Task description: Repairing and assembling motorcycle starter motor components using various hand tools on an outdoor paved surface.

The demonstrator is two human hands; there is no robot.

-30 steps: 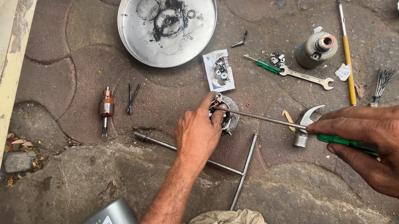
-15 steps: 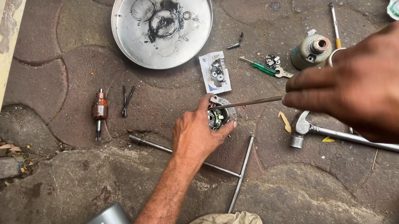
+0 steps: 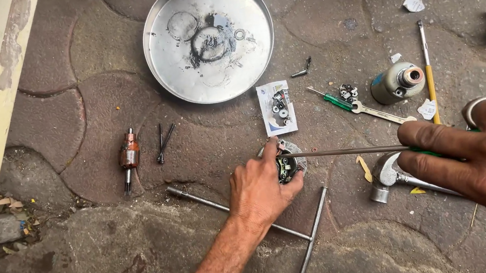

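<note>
Motor end plate (image 3: 287, 161): small round metal part with dark insides, lying on the stone floor (image 3: 59, 133), below the small parts packet and just left of the hammer head.
Left hand (image 3: 258, 186): rests on the end plate's left and lower edge, fingers closed around it, pinning it to the floor.
Screwdriver (image 3: 348, 152): long thin steel shaft runs level from the right; its tip sits on the top of the end plate. A bit of green handle shows between the fingers.
Right hand (image 3: 483, 155): right of the end plate, close to the camera, grip closed on the screwdriver handle; a metal ring on one finger.
Hammer (image 3: 389, 173): on the floor right of the end plate, under the right hand.
Parts packet (image 3: 277, 108): white card, just above the end plate.
Long bolts (image 3: 317, 222): two thin rods below the end plate, one passing under the left wrist.
Armature (image 3: 129, 157): copper-wound, well left of the end plate.
Steel tray (image 3: 165, 72): round, greasy, well above the end plate.
Motor housing (image 3: 397, 83): grey cylinder up and right, beside a flat spanner (image 3: 382, 114).
</note>
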